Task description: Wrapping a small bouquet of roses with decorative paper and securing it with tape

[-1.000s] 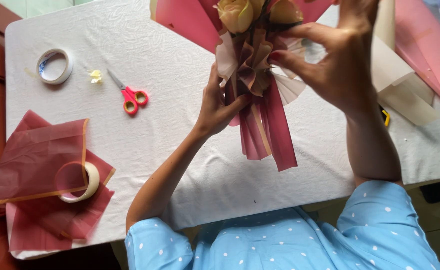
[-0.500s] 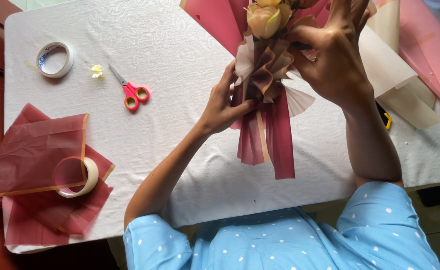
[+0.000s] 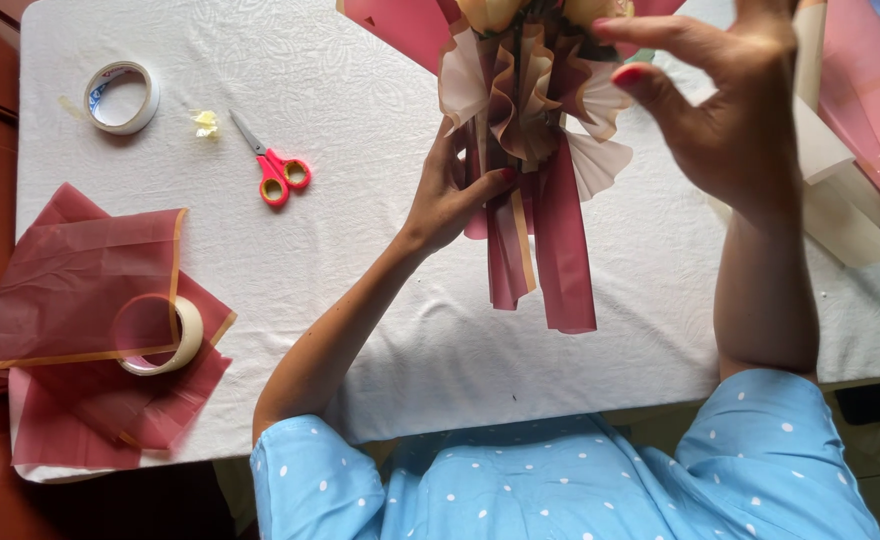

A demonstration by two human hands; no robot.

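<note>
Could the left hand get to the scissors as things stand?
Probably not at once: the left hand grips the bouquet by its wrapped stem. The white table between it and the scissors lies bare, so the way looks free if it let go.

So the person's wearing a light blue top scattered with small white polka dots, short sleeves that end a little above the elbows, so both forearms are bare. The fabric looks soft and a bit loose, bunching in folds at the near edge of the view. The left hand and right hand have no rings, watch or bracelets that I can see. Nails are painted red, easiest to spot on the right hand's fingertips. No gloves.
</note>
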